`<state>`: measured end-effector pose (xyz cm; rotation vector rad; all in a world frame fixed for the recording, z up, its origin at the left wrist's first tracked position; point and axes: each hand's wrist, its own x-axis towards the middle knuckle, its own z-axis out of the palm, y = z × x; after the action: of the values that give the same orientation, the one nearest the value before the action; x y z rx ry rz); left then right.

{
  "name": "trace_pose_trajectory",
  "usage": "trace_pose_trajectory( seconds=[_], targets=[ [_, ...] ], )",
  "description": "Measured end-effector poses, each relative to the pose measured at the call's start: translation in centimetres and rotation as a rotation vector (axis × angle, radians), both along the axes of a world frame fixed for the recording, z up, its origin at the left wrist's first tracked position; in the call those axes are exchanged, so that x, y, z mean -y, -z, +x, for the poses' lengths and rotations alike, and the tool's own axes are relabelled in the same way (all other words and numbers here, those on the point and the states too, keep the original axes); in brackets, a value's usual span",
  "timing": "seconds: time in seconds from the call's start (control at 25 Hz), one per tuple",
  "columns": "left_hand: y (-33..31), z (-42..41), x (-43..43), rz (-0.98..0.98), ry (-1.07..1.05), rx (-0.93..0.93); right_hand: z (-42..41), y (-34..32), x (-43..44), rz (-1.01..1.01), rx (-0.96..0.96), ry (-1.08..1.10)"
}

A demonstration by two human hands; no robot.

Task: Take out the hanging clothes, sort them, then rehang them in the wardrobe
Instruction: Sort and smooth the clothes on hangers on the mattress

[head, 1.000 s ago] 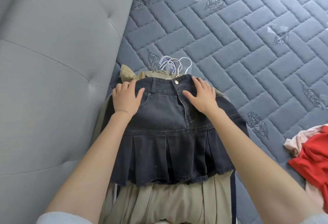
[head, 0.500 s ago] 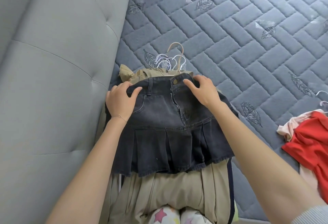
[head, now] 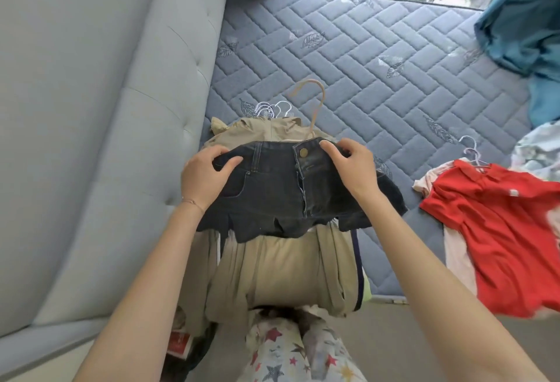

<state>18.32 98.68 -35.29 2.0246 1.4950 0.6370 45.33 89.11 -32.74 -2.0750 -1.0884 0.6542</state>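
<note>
A dark grey denim pleated skirt (head: 272,196) is lifted off a pile of beige clothes (head: 281,272) on the mattress. My left hand (head: 206,177) grips the waistband at its left end, thumb over the front. My right hand (head: 353,166) grips the waistband right of the brass button. A beige hanger hook (head: 315,103) rises from inside the skirt's waist. White hanger hooks (head: 272,109) stick out behind the beige pile.
A grey tufted headboard (head: 91,139) stands at the left. The blue quilted mattress (head: 363,72) stretches ahead to a window. A red dress (head: 497,230) on a white hanger lies at the right over pink cloth. Teal curtain fabric (head: 524,18) hangs at the far right.
Both hands have closed on the waistband and raised the skirt off the pile; its pleated hem now bunches underneath. The beige hanger hook has come into view.
</note>
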Motion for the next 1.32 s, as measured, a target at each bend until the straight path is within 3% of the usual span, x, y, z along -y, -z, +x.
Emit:
trace_pose_trajectory(
  seconds=[0.2,0.44,0.92,1.32],
  targets=[
    [-7.8,0.2,6.6,0.039,0.104,-0.001,-0.8,-7.2,8.1,0.062,-0.007,0.086],
    [-11.9,5.5,14.6,0.059,0.115,0.046,2.8,-11.5,17.9,0.110,0.034,0.096],
    [-11.1,22.6,31.0,0.015,0.050,0.034,20.5,-12.1,32.9,0.033,0.134,0.032],
    [-7.1,31.4,30.0,-0.125,0.033,0.094,28.6,-8.5,31.8,-0.025,0.145,0.067]
  ],
)
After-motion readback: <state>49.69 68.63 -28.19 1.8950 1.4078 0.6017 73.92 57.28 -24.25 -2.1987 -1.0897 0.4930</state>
